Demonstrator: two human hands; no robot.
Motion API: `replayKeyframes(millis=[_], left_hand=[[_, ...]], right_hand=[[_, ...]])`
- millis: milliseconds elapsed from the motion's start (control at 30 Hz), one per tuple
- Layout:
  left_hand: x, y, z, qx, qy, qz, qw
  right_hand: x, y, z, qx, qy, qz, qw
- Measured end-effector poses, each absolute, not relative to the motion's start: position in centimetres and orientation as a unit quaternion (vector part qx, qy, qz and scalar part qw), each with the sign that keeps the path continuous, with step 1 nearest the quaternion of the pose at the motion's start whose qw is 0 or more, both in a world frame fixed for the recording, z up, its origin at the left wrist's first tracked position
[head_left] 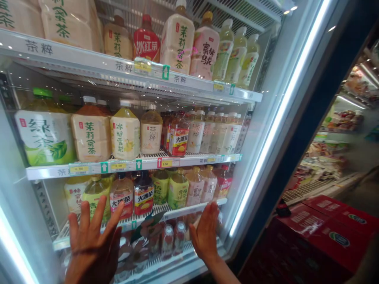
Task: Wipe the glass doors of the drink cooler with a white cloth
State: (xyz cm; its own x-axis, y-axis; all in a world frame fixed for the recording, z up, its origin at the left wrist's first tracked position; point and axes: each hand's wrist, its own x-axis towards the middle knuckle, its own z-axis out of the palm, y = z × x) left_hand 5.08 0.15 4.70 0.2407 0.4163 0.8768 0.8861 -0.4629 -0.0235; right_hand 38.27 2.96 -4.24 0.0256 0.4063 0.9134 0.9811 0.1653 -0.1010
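My left hand (93,240) is raised at the lower left, its fingers spread and nothing in them. Behind it, on the third shelf, stand a green-labelled tea bottle (96,189) and an iced tea bottle (122,197), partly covered by my fingers. To the right, my right hand (205,232) is held up with fingers stretched out close together, holding nothing. It is nearest to the low shelf edge below a red-labelled bottle (224,181). Reflections lie over the lower shelves, as from a glass door. Whether either hand touches the glass, I cannot tell.
A lit drinks cooler (254,173) holds several shelves of bottled teas, with price tags (166,163) along the edges. At right, beyond the dark frame (296,134), red boxes (325,228) are stacked before a shelf of packaged food (321,157).
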Motion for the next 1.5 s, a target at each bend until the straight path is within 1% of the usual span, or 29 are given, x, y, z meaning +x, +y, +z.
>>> replayKeyframes(millis=[67,167,233,267,300,400,433,500,567,667,733,800,900,967,1000,1133,1167,1233,1333,1400,1433,1500], left_hand=[[5.0,0.2,4.8,-0.738,-0.439,-0.427,0.283],[5.0,0.1,5.0,-0.734,-0.429,-0.434,0.299],[5.1,-0.1,5.1,-0.732,-0.426,-0.437,0.303],[5.2,-0.2,5.2,-0.731,-0.427,-0.438,0.304],[5.2,-0.3,5.2,-0.728,-0.43,-0.438,0.305],[5.2,-0.6,5.4,-0.723,-0.439,-0.44,0.301],[5.1,-0.6,5.5,-0.72,-0.442,-0.444,0.297],[4.7,-0.7,5.6,-0.714,-0.448,-0.453,0.291],[4.2,-0.8,5.7,-0.706,-0.451,-0.462,0.292],[3.6,-0.9,5.7,-0.699,-0.451,-0.467,0.3],[3.2,-0.7,5.6,-0.697,-0.454,-0.468,0.3],[3.0,-0.5,5.4,-0.697,-0.458,-0.467,0.295],[2.8,-0.3,5.3,-0.695,-0.471,-0.454,0.297],[2.5,-0.5,5.7,-0.69,-0.483,-0.448,0.301],[2.4,-0.7,5.9,-0.686,-0.49,-0.445,0.301],[1.5,-1.4,6.7,-0.678,-0.513,-0.432,0.302],[1.3,-1.5,6.8,-0.679,-0.514,-0.428,0.304],[0.9,-1.6,6.8,-0.681,-0.515,-0.422,0.307],[0.3,-1.7,6.9,-0.677,-0.515,-0.428,0.306],[0.0,-1.9,7.2,-0.668,-0.516,-0.446,0.297],[-0.1,-2.0,7.4,-0.666,-0.516,-0.455,0.29],[-0.4,-2.3,7.7,-0.666,-0.513,-0.468,0.274]], right_hand=[[39.7,3.7,-1.8,-0.556,-0.607,-0.323,0.467],[42.1,5.5,5.9,-0.553,-0.572,-0.323,0.513],[42.1,5.9,8.6,-0.546,-0.575,-0.327,0.515],[41.5,5.7,8.1,-0.545,-0.581,-0.326,0.509],[40.6,5.2,6.6,-0.546,-0.586,-0.325,0.503],[37.2,3.2,-1.9,-0.552,-0.609,-0.316,0.473],[36.3,2.6,-4.5,-0.549,-0.634,-0.31,0.447],[35.5,2.2,-6.8,-0.532,-0.664,-0.316,0.42],[35.7,2.7,-5.0,-0.523,-0.661,-0.321,0.432],[34.8,4.3,1.4,-0.54,-0.594,-0.308,0.51],[32.1,4.8,4.1,-0.544,-0.566,-0.306,0.539],[28.3,4.6,4.2,-0.515,-0.604,-0.327,0.513],[24.2,3.7,2.0,-0.425,-0.721,-0.366,0.407],[24.3,3.3,1.8,-0.392,-0.753,-0.381,0.367],[25.0,3.2,2.3,-0.401,-0.743,-0.381,0.376],[26.8,4.1,6.4,-0.51,-0.616,-0.329,0.502],[26.0,4.2,6.9,-0.519,-0.602,-0.319,0.516],[23.1,4.1,6.7,-0.491,-0.63,-0.331,0.501],[18.4,3.1,4.7,-0.391,-0.741,-0.38,0.393],[17.1,2.8,4.6,-0.35,-0.772,-0.401,0.349],[17.1,2.8,5.2,-0.355,-0.767,-0.4,0.355],[17.6,3.1,7.6,-0.4,-0.728,-0.376,0.411]])
